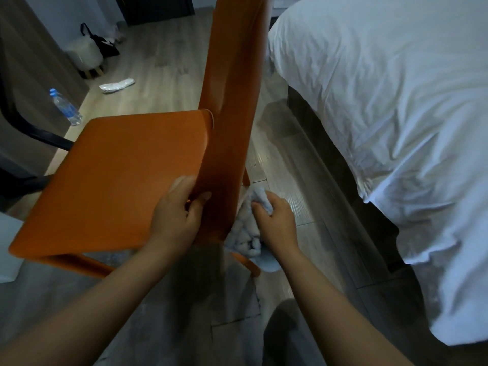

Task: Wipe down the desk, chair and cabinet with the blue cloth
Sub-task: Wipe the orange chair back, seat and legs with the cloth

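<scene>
An orange chair (pixel 118 175) stands in front of me, its tall backrest rising at the centre of the view. My left hand (pixel 175 215) grips the near edge of the backrest where it meets the seat, thumb on the back side. My right hand (pixel 277 220) holds the bunched pale blue cloth (pixel 248 228) against the rear face of the backrest, low down near the back leg. Part of the cloth hangs below my hand. The desk and cabinet are mostly out of sight.
A bed with a white duvet (pixel 390 114) fills the right side, close to the chair. On the wooden floor at the left lie a water bottle (pixel 66 107), a white wrapped item (pixel 117 85), a small stool (pixel 84 55) and a black bag (pixel 104 43).
</scene>
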`<state>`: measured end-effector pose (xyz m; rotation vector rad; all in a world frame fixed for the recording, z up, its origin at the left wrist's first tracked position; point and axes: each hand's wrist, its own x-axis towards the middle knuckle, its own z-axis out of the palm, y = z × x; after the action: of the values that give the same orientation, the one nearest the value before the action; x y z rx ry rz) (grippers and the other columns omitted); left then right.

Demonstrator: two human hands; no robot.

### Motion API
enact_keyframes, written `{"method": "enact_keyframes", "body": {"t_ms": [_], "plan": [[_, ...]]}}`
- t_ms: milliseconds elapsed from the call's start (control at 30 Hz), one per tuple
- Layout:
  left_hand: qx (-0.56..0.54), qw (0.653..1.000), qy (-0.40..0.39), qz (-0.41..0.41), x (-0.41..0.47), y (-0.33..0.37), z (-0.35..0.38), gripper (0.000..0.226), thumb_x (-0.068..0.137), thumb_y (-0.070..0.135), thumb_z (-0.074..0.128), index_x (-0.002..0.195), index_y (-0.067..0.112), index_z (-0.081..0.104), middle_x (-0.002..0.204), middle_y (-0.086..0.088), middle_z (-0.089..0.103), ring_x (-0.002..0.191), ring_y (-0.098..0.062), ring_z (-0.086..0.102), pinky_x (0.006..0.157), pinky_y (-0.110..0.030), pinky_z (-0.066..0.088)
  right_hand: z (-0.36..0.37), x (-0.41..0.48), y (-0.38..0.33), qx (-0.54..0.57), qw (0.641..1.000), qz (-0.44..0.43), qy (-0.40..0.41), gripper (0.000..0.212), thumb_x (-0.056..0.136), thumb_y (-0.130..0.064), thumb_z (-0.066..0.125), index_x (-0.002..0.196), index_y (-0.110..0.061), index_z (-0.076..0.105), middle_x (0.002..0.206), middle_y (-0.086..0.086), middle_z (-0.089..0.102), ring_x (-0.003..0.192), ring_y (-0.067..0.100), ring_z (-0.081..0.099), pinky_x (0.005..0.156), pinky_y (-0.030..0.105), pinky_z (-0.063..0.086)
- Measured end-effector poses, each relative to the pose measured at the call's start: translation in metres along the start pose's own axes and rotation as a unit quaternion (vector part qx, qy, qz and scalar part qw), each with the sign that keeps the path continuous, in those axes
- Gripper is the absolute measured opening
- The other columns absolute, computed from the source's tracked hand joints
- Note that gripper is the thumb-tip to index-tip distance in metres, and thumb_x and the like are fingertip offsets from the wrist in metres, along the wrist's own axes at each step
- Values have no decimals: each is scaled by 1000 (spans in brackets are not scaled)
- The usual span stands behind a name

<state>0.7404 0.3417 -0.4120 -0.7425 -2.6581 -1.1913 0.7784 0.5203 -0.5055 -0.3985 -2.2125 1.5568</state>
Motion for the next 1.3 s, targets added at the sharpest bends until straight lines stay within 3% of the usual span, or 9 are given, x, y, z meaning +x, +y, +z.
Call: {"method": "enact_keyframes", "body": {"t_ms": [100, 267, 433, 567, 700, 900, 1067, 1167, 1300], "plan": [[1, 998, -38, -47, 1, 6, -7, 32, 89, 30, 47, 111, 11, 61, 101, -3, 59, 91, -21, 57, 75, -45, 50, -18, -2, -31, 5, 1000, 0, 18, 26, 90, -21, 45, 76, -8, 64, 68, 4, 63, 63, 10, 60, 58, 26, 50], [-7, 989, -120, -90, 12, 26, -32, 30, 92, 8, 57, 120, 15, 62, 112, -4, 60, 104, -19, 59, 85, -34, 52, -51, -1, -78, -18, 999, 39, 34, 22, 91, -18, 49, 74, -10, 60, 64, 3, 61, 58, 12, 59, 54, 34, 49], [-36, 970, -162, -178, 13, 74, -70, 57, 91, 29, 60, 144, 30, 38, 129, 13, 46, 118, -7, 46, 96, -35, 47, -91, -16, -134, -28, 996, 80, 32, 25, 93, -10, 55, 70, -20, 55, 60, -6, 56, 55, 2, 55, 49, 10, 37], [-46, 961, -156, -223, 18, 131, -109, 53, 92, 32, 58, 141, 22, 43, 137, 5, 50, 124, -9, 46, 97, -28, 40, -129, -33, -191, -33, 992, 120, 28, 35, 92, -11, 58, 64, -30, 48, 56, -10, 50, 53, 1, 52, 51, 11, 37], [-42, 948, -194, -250, 34, 189, -147, 48, 92, 32, 57, 137, 18, 48, 136, -1, 54, 121, -14, 51, 100, -34, 44, -172, -27, -248, -62, 988, 136, 29, 27, 91, -15, 58, 68, -26, 50, 63, -8, 54, 60, 4, 55, 54, 15, 40], [-30, 947, -184, -261, 99, 246, -150, 44, 95, 35, 52, 136, 20, 48, 133, 2, 53, 114, -9, 50, 90, -27, 41, -216, 44, -290, -71, 991, 111, 4, 19, 91, -12, 59, 73, -17, 56, 69, -5, 59, 69, 0, 57, 62, 6, 37], [-31, 935, -128, -329, 145, 260, -108, 40, 97, 31, 50, 133, 16, 52, 125, -1, 56, 109, -13, 53, 78, -19, 41, -220, 119, -271, -18, 992, 103, -72, 19, 92, -18, 58, 75, -22, 53, 71, -5, 58, 66, 5, 56, 62, 18, 42], [-17, 929, -105, -356, 168, 258, -92, 44, 95, 42, 51, 131, 18, 55, 120, 0, 59, 104, -14, 56, 76, -19, 41, -207, 159, -257, 34, 985, 110, -128, 6, 91, -23, 57, 86, -19, 58, 81, -6, 62, 74, 4, 59, 67, 18, 45], [-22, 925, -107, -363, 185, 252, -86, 35, 79, 54, 48, 112, 47, 56, 105, 20, 59, 94, -1, 56, 75, -17, 40, -178, 189, -241, 104, 957, 231, -145, 49, 85, -36, 70, 127, -25, 45, 116, -9, 58, 103, 4, 60, 87, 23, 52]]}}
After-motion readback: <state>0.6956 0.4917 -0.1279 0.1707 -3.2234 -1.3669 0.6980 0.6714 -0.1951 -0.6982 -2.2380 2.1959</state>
